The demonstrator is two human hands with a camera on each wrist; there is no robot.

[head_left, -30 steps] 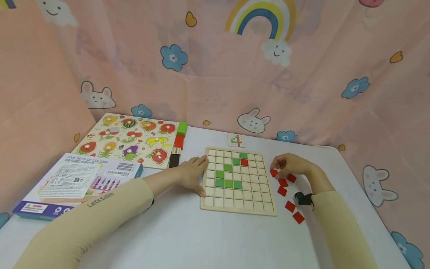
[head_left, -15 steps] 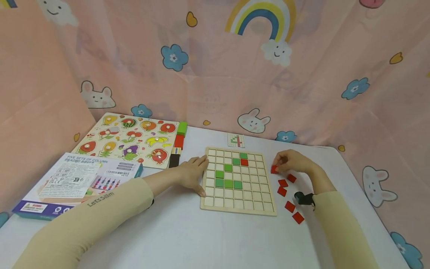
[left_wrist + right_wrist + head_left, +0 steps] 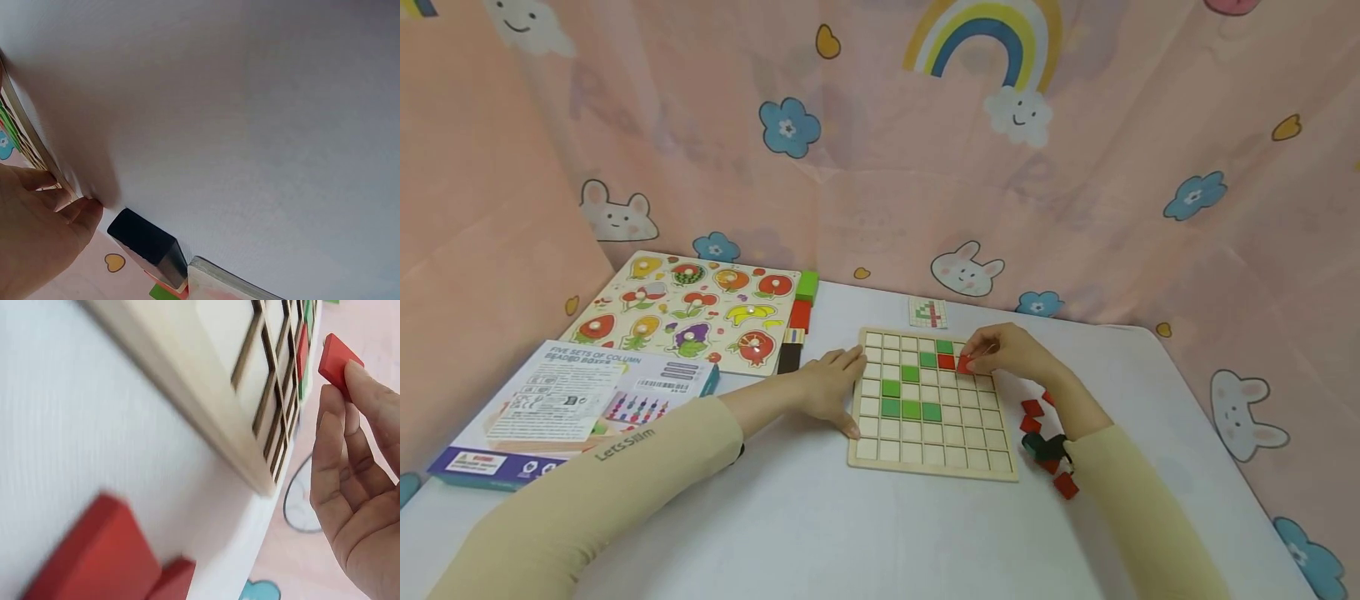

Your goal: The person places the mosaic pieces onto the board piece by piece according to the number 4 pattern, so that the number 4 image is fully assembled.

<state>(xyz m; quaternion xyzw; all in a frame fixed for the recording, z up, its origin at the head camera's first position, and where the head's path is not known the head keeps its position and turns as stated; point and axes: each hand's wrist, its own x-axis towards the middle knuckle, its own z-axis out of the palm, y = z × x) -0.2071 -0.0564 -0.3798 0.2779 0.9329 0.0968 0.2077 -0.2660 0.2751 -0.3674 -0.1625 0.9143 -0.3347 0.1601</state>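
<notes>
Closest to me are some loose red tiles (image 3: pixel 1065 486) on the desk (image 3: pixel 820 533), which has a smooth-looking white cloth over it, so I'd expect little things to slide easily. Next up is the gridded wooden board (image 3: pixel 932 467). My left hand (image 3: pixel 829 387) just rests along its left edge, not gripping anything. Right hand (image 3: pixel 1018 350) pinches a red square tile (image 3: pixel 337 359) near a corner between thumb and fingertip, tilted, over the right side of the board toward its far end. I'd guess that tile is light, stiff and tough, maybe a bit slick on the faces, so I'd take hold by opposite edges. Past the board there's a small pattern card (image 3: pixel 928 313), then a pink curtain (image 3: pixel 865 183) with bunnies and a rainbow wraps the back and sides.
</notes>
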